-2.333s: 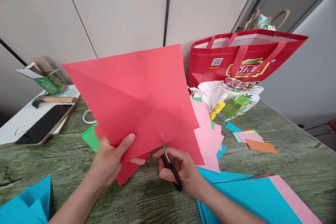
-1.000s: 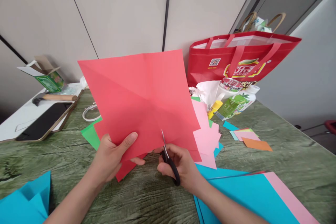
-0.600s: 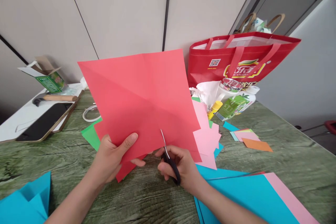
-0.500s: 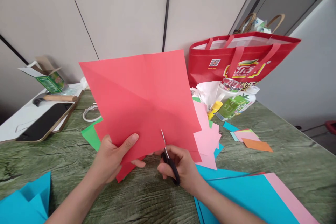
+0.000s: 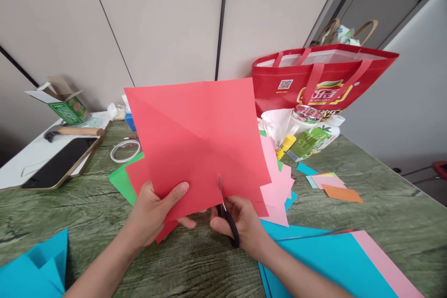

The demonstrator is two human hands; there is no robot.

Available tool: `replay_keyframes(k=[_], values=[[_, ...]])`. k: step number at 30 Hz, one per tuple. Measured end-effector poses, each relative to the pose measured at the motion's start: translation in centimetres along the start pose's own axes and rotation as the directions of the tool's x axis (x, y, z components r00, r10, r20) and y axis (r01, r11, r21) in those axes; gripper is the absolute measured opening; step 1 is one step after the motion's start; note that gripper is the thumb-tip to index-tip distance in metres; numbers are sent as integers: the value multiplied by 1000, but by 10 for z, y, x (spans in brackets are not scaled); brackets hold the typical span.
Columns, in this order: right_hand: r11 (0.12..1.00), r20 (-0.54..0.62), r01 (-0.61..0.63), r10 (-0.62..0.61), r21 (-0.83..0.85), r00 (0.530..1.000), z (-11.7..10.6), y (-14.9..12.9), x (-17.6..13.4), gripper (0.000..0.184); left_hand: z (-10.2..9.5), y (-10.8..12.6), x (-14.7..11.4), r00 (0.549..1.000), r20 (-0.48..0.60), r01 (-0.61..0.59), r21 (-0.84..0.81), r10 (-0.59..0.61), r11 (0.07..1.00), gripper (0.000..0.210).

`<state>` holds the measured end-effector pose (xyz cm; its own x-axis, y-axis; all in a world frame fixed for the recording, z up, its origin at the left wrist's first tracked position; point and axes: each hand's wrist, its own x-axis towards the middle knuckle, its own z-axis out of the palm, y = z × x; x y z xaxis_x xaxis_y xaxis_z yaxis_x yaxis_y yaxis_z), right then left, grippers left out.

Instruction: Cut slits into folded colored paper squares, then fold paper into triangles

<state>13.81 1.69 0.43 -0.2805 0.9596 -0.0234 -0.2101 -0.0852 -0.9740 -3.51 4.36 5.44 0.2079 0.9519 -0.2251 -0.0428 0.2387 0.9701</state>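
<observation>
A large sheet of red paper (image 5: 199, 135) is raised above the table, tilted toward me. My left hand (image 5: 157, 209) pinches its lower left part, thumb on top and fingers beneath. In my right hand (image 5: 240, 223) are black-handled scissors (image 5: 228, 223), the fingers wrapped round the handles. The blades lie at the sheet's lower edge, one of them showing on top of the paper. Under the sheet, more red paper (image 5: 134, 174) and green paper (image 5: 122, 181) stick out on the left. Pink paper pieces (image 5: 275, 191) lie to the right, partly covered by the sheet.
Blue sheets (image 5: 324, 260) lie front right, a folded blue paper (image 5: 38, 265) front left. Behind stand a red bag (image 5: 279, 93), a yellow glue stick (image 5: 285, 146) and a green carton (image 5: 305, 143). A tape roll (image 5: 125, 151), phone (image 5: 59, 163) and hammer (image 5: 78, 131) lie left.
The red sheet has shifted right and slightly down, uncovering more of the tape roll and a blue item behind it. My left hand has moved slightly right; my right hand stays about in place.
</observation>
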Motion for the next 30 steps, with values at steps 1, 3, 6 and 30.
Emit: replay_keyframes(k=[1,3,6,30], values=[[1000,-5,-5,5,-2,1000,0,0,0,33,0,0,0,1000,3,-1,0,1,1000,23],[1000,-14,-10,10,-2,1000,0,1,-1,33,0,1,0,1000,10,-9,-4,9,1000,23],[1000,-22,-19,19,6,1000,0,2,-1,33,0,2,0,1000,4,-14,-15,14,1000,21],[998,-55,-58,56,-27,997,1,2,-2,33,3,9,-4,1000,-5,29,13,-29,999,20]])
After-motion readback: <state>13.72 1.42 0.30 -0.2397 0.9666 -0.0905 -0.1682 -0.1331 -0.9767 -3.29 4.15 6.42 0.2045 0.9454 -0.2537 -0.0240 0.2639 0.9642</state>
